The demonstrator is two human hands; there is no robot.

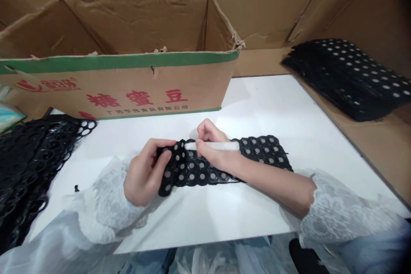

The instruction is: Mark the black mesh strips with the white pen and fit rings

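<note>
A black sheet of joined round pieces with pale grey centres (202, 176) lies on the white table. My left hand (145, 172) pinches its left end, which is bent up, between thumb and fingers. My right hand (210, 143) is closed around a white pen-like stick (226, 146). The tip of the stick points left and meets the sheet close to my left fingertips. My right forearm crosses over the sheet and hides part of it. What the tip does to the round pieces is too small to make out.
Behind the sheet stands an open cardboard box (160, 83) with a green rim band. Black sheets with round holes (28, 158) are heaped at the left. A stack of black dotted sheets (349, 77) lies at the right on cardboard. A small black scrap (76, 188) sits near my left sleeve.
</note>
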